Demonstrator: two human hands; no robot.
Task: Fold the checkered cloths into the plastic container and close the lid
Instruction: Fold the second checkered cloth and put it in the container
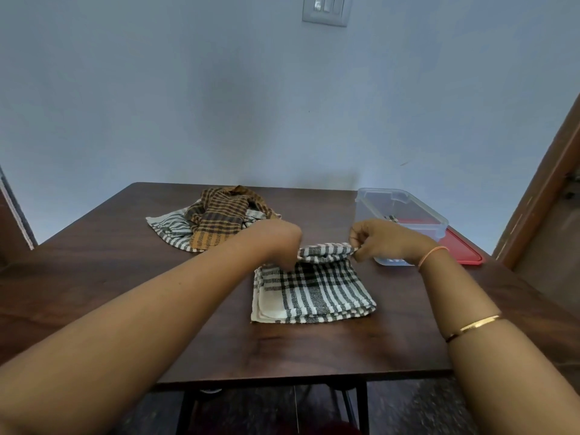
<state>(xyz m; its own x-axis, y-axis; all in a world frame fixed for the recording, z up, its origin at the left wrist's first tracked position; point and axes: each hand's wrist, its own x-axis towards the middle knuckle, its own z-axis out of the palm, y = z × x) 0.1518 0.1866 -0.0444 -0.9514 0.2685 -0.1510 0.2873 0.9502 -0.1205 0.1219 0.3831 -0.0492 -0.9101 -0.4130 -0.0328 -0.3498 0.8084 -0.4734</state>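
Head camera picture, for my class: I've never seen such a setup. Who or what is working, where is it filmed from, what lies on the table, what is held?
No machine here: a person wears one camera on the head, looking forward and down. The left hand and right hand each hold the far edge of a part-folded black-and-white checkered cloth on the wooden table. Farther back lies a brown checkered cloth on a striped cloth. At right stands an open plastic container, a red lid by it.
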